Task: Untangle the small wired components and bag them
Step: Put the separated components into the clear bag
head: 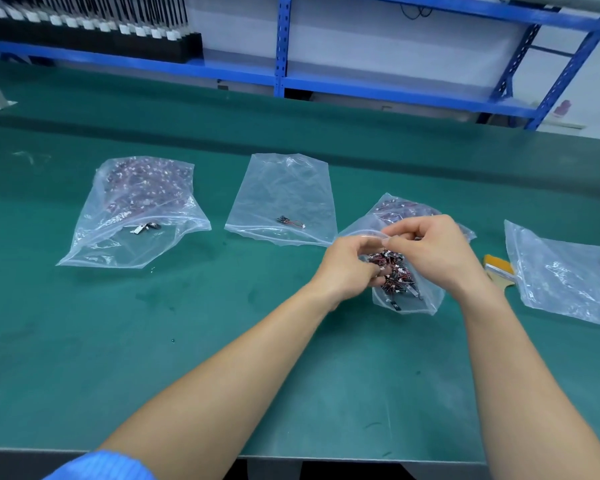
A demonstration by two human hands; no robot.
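Note:
A tangled clump of small red-and-black wired components [392, 271] is held between both hands above a clear plastic bag [426, 299] on the green mat. My left hand [349, 263] pinches the clump from the left with curled fingers. My right hand [430, 251] pinches it from the right and above. More components fill the far part of that same bag [407, 207]. Another clear bag [284, 195] in the middle holds one wired component [290, 221]. At the left, a fuller bag [136, 209] holds many components.
A fourth clear bag [565, 275] lies at the right with a yellow-handled brush [497, 268] beside it. Blue metal shelving [281, 46] stands behind the table, with a rack of black and white parts [84, 22] at the far left. The table's front edge [326, 459] is close.

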